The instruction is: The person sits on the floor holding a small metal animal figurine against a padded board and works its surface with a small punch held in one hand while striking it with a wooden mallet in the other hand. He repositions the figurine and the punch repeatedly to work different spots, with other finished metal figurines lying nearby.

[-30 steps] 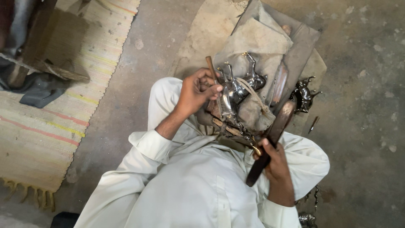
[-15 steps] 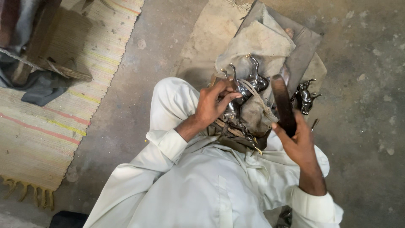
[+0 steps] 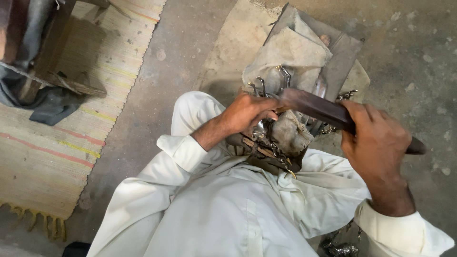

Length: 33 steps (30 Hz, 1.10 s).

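Dark wooden mallet [image 3: 323, 110], a long flat-faced bar, lies nearly level across the centre right of the frame, clenched at its outer end by the right hand [image 3: 376, 145]; half a second earlier it stood steeper and closer to the body, so its head has swung down toward the work. The left hand [image 3: 247, 113] has stayed at the centre, fingers closed on a small tool whose kind cannot be told, pressed against the shiny metal piece [image 3: 266, 90] with curled silvery prongs. This piece rests on a worn, grey-brown padded block [image 3: 285, 135] held at the lap, with brass-coloured fittings below it. Behind it lies a folded, dusty canvas cloth [image 3: 295, 47]. The person wears loose off-white clothing. The floor [image 3: 419, 57] is rough grey concrete; a woven striped mat [image 3: 62, 143] with a fringed edge covers the left of the frame.
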Each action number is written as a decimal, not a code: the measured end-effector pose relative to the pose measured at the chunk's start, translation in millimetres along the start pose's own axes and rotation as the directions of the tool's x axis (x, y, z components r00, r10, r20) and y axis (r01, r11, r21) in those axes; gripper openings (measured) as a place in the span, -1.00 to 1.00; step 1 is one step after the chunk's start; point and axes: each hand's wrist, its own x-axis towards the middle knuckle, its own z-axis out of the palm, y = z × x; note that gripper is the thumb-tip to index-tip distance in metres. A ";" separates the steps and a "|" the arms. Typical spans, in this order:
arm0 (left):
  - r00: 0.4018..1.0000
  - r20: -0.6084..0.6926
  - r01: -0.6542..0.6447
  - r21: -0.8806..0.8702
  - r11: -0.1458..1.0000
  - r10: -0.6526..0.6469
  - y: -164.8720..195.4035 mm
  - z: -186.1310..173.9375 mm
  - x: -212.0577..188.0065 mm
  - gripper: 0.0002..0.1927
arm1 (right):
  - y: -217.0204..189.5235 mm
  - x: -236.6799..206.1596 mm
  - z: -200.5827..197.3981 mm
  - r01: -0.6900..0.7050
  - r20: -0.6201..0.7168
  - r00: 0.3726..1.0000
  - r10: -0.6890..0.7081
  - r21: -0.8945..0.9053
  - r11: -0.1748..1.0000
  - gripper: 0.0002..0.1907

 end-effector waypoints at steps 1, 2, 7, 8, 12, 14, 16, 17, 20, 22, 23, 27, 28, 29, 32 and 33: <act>0.999 0.025 -0.026 0.036 0.999 0.025 -2.2 -1.8 4.4 -0.69 | 2.6 -5.6 1.7 -0.019 0.006 1.000 0.019 -0.007 1.000 -0.48; 0.998 0.046 -0.046 0.072 0.996 0.042 -2.9 -2.8 6.9 -0.69 | 5.2 -11.9 3.6 -0.032 0.016 0.999 0.032 -0.012 0.999 -0.49; 0.988 0.142 0.053 0.070 0.996 -0.063 1.6 -8.8 10.0 -0.66 | 14.9 -29.0 6.1 -0.050 -0.029 0.998 0.053 0.079 0.996 -0.56; 0.975 0.176 0.118 0.106 0.987 -0.135 3.0 -9.1 9.6 -0.65 | 15.8 -29.5 4.2 -0.036 -0.032 0.999 0.037 0.058 0.998 -0.53; 0.998 0.058 -0.033 0.051 0.998 0.030 4.3 -9.0 5.6 -0.70 | 12.3 -21.2 -2.6 -0.045 -0.018 0.999 0.045 -0.002 0.999 -0.53; 0.999 -0.026 -0.020 0.014 1.000 0.020 2.7 -6.6 1.3 -0.73 | 8.2 -16.9 -6.0 -0.074 0.096 0.992 0.081 -0.073 0.995 -0.48; 0.989 -0.139 0.050 -0.050 0.997 -0.057 0.0 -6.2 -6.0 -0.76 | 4.3 -10.6 -5.1 -0.060 0.172 0.982 0.083 -0.132 0.989 -0.46; 0.972 -0.199 0.106 -0.107 0.989 -0.126 0.3 -4.2 -10.6 -0.77 | 3.2 -8.0 -4.6 -0.046 0.193 0.978 0.077 -0.158 0.986 -0.47; 0.951 -0.260 0.098 -0.266 0.959 -0.169 -0.9 5.1 -16.1 -0.74 | 4.5 -3.2 -3.4 -0.147 0.267 0.954 0.135 0.024 0.989 -0.50; 0.952 -0.253 0.104 -0.255 0.961 -0.170 -0.8 10.2 -17.5 -0.66 | 6.1 -1.9 -0.7 -0.245 0.317 0.928 0.198 0.118 0.962 -0.52; 0.953 -0.237 0.141 -0.199 0.970 -0.188 -0.2 11.9 -18.3 -0.62 | 6.2 -1.7 1.1 -0.288 0.339 0.910 0.237 0.108 0.952 -0.53; 0.946 -0.212 0.215 -0.156 0.964 -0.245 1.8 13.6 -18.3 -0.57 | 4.2 -2.5 4.8 -0.069 0.055 0.997 0.056 0.265 0.962 -0.48; 0.948 -0.205 0.219 -0.138 0.966 -0.244 2.7 13.1 -18.5 -0.59 | 3.0 -2.7 3.7 -0.044 -0.016 0.999 0.050 0.272 0.961 -0.51; 0.948 -0.201 0.224 -0.121 0.967 -0.245 4.0 12.3 -18.8 -0.60 | 2.2 -2.0 1.3 -0.014 -0.086 0.995 0.040 0.278 0.960 -0.53; 0.966 -0.248 0.070 -0.030 0.997 -0.075 7.8 9.9 -16.5 -0.65 | -0.6 1.2 -10.9 0.026 -0.094 0.995 -0.014 0.134 0.991 -0.47; 0.964 -0.264 -0.012 0.007 1.000 0.013 9.0 8.9 -14.8 -0.67 | -1.4 1.9 -16.6 0.032 -0.061 0.998 -0.028 0.058 0.998 -0.42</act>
